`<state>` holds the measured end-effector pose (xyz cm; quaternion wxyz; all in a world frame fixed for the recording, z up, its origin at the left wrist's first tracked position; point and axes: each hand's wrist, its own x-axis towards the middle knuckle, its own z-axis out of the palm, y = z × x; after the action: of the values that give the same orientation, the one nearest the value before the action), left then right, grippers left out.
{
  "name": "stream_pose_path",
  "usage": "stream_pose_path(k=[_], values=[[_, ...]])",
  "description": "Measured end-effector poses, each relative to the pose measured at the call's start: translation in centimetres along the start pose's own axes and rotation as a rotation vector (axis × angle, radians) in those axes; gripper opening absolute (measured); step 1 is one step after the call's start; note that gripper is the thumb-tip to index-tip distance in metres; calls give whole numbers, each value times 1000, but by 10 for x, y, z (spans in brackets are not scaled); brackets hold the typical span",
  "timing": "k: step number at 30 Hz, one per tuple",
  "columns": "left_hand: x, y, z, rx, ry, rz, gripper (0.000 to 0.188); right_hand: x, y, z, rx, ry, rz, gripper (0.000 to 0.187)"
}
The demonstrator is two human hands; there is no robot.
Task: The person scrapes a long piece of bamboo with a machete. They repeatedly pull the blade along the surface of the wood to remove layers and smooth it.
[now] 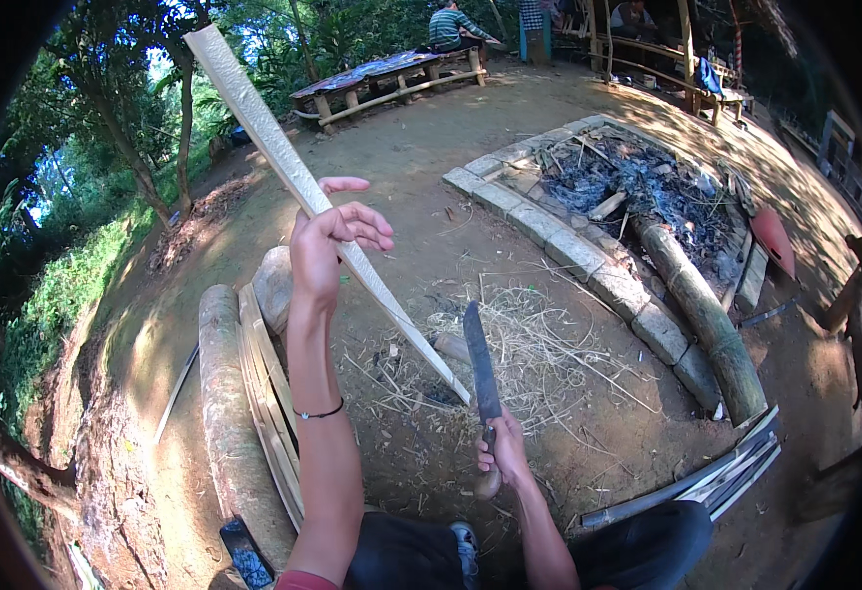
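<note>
My left hand (pixel 325 241) is raised left of centre and grips a long pale split bamboo strip (pixel 264 128) between thumb and palm, its fingers only loosely curled. The strip slants from the upper left down to the right, its lower end just left of the blade. In my right hand (pixel 509 450), lower and right of centre, is the handle of a machete (pixel 483 369). Its dark blade points up and away from me, apart from the strip as far as I can tell. Thin shavings (pixel 549 344) lie scattered on the ground beyond and around the blade.
A stone-edged fire pit (pixel 578 254) with ash and a thick log (pixel 696 305) lies ahead right. Left of me are another log (pixel 226 413), split strips (pixel 266 383) and a phone (pixel 245 553). More strips (pixel 726 470) lie right. A person (pixel 450 29) sits by a far bench (pixel 382 71).
</note>
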<state>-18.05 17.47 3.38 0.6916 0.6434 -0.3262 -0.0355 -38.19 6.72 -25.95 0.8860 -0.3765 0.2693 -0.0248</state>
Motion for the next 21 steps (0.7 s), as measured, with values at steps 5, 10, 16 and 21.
stream_pose_path(k=[5, 10, 16, 21], values=[[2, -7, 4, -264, -195, 107, 60, -26, -32, 4, 30, -89, -88, 19], [5, -9, 10, -235, -199, 166, 56, -3, -12, -27, -254, 145, -288, 14], [-5, 7, 14, 12, -188, 50, 48, 45, 68, -132, -305, 380, -29, 16], [-9, 9, 6, -253, 38, 33, 41, 54, 128, -190, -404, 436, -53, 18]])
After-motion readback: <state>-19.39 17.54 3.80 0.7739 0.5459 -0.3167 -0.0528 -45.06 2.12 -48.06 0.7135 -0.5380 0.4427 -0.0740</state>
